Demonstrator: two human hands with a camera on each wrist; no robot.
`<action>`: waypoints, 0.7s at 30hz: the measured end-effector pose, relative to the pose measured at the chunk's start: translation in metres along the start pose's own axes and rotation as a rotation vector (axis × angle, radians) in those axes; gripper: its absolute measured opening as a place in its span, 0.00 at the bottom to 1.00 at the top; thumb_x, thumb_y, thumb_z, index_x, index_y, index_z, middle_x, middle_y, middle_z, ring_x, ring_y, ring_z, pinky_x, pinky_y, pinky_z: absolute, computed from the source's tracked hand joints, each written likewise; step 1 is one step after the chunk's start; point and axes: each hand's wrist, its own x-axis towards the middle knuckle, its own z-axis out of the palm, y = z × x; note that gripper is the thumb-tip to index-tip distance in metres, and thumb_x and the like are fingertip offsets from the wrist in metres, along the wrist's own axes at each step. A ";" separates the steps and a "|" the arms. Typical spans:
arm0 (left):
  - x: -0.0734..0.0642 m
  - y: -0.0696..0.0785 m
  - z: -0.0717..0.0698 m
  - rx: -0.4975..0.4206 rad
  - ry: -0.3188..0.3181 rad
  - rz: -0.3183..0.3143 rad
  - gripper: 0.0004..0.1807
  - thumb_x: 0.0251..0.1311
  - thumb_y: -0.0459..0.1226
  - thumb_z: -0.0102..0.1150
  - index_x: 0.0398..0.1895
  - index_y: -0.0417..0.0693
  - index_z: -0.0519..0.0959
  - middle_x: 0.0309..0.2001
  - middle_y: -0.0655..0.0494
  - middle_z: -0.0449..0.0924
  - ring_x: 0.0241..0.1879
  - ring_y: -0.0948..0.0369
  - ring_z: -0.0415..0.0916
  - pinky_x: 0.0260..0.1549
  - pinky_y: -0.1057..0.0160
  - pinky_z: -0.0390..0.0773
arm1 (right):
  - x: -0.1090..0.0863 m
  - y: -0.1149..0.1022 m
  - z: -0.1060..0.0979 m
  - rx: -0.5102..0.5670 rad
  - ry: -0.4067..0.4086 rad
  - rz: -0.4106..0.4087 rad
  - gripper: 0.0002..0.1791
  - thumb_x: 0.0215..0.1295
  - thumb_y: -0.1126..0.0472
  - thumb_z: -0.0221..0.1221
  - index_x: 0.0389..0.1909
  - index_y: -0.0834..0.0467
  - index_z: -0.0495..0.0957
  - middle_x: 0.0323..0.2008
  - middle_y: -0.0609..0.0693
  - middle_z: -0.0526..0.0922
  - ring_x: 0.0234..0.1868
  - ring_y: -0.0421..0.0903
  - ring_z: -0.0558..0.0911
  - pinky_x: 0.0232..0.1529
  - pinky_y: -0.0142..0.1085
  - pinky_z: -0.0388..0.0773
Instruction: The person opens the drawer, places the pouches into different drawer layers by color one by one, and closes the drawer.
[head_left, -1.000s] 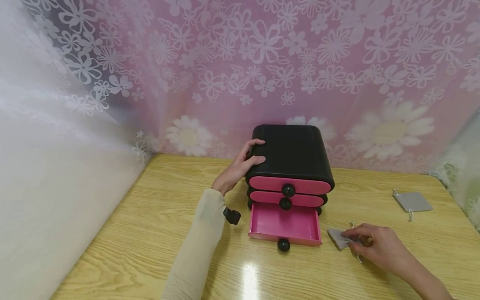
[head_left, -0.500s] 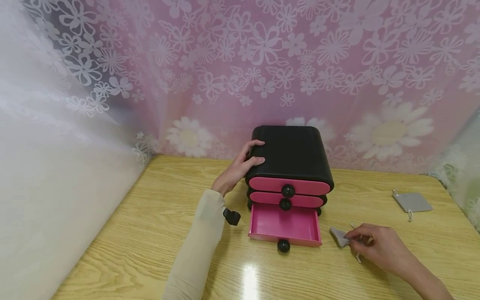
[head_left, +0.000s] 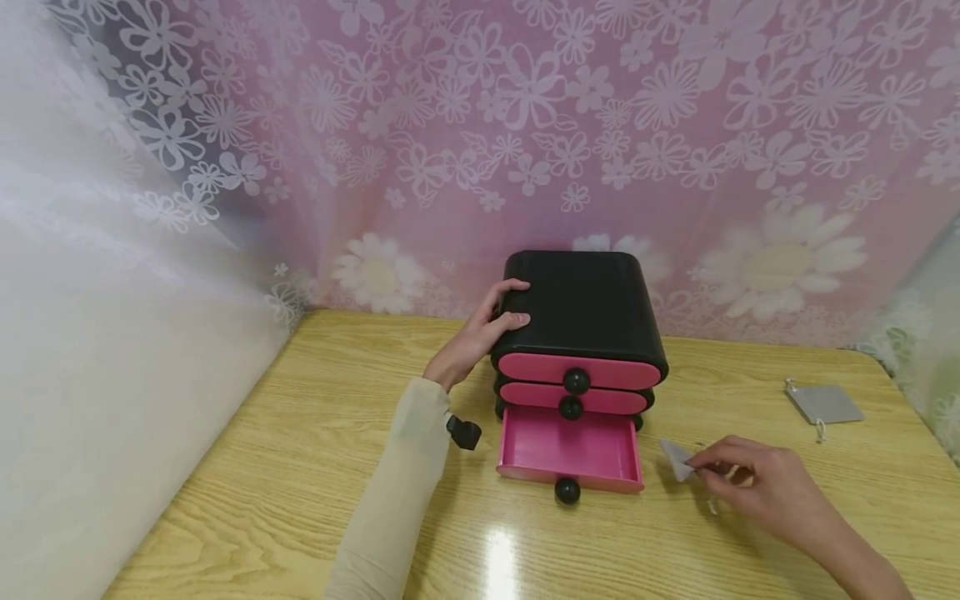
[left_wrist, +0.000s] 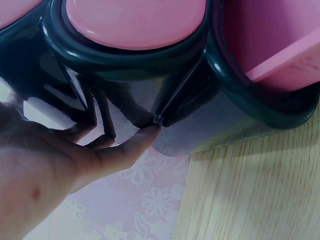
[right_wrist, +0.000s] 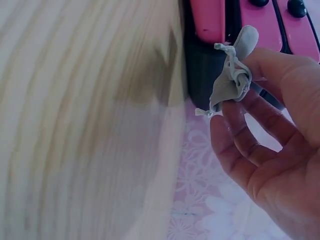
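Observation:
A small black drawer cabinet (head_left: pixel 581 300) with pink drawer fronts and round black knobs stands on the table. Its bottom drawer (head_left: pixel 573 446) is pulled out, with bare pink inside. My left hand (head_left: pixel 472 337) rests against the cabinet's left side, thumb and a finger over the top edge; in the left wrist view, fairly straight fingers (left_wrist: pixel 127 150) touch the glossy black side. To the right of the open drawer, my right hand (head_left: pixel 765 487) pinches a small grey drawstring pouch (head_left: pixel 677 460). The right wrist view shows the folded pouch (right_wrist: pixel 232 82) between thumb and fingertips, its cords dangling.
A second grey drawstring pouch (head_left: pixel 828 403) lies flat at the right of the wood-grain table (head_left: pixel 262 483). Behind the cabinet hangs a pink flowered curtain (head_left: pixel 450 167); a whitish sheet (head_left: pixel 112 333) borders the left side. A black wrist camera (head_left: pixel 464 432) sits on the left sleeve.
My right hand has lifted the grey pouch off the table and tilted it up, moving slightly upward in view. The left hand, the cabinet and the other pouch stay where they were.

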 end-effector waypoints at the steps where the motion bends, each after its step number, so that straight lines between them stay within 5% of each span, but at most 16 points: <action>1: 0.000 0.000 0.000 -0.001 0.000 0.000 0.26 0.73 0.46 0.54 0.71 0.76 0.64 0.73 0.57 0.63 0.66 0.54 0.72 0.64 0.50 0.75 | 0.001 -0.002 0.000 0.007 0.007 -0.010 0.25 0.43 0.77 0.74 0.34 0.43 0.87 0.30 0.36 0.85 0.29 0.23 0.77 0.26 0.18 0.72; 21: 0.000 0.001 0.000 0.001 0.000 -0.009 0.25 0.73 0.46 0.53 0.71 0.74 0.64 0.72 0.57 0.64 0.64 0.55 0.74 0.63 0.52 0.74 | 0.026 -0.042 0.014 0.076 0.107 -0.131 0.29 0.40 0.78 0.74 0.35 0.40 0.87 0.35 0.32 0.83 0.35 0.23 0.77 0.32 0.19 0.75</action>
